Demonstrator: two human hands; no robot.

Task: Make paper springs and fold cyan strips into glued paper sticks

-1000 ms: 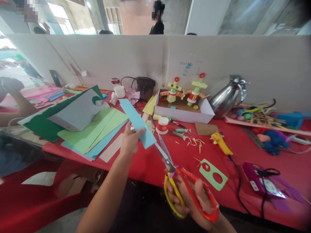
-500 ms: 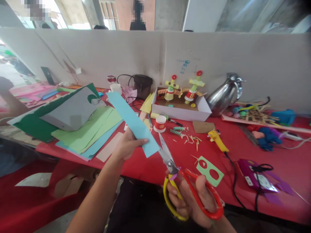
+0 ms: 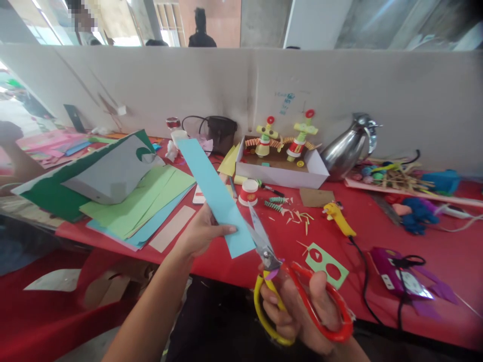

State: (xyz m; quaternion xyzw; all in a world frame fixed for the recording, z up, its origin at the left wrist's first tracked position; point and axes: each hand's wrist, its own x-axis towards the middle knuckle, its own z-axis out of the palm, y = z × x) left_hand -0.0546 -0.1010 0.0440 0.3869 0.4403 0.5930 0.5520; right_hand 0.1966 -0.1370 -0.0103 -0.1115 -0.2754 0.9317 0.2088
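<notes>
blue strip (image 3: 216, 197) is up in the air over the red table (image 3: 377, 241), slanting away from the person. its near end is pinched between the thumb and fingers of the left hand (image 3: 202, 232). the right hand (image 3: 302, 317) has its fingers curled tight through the loops of the scissors (image 3: 263, 245), blades barely parted at the strip's lower right edge. the worry, to me, is that thumb lying just beside the blades: a nick looks possible. held by one end only, the strip could also flop and twist.
</notes>
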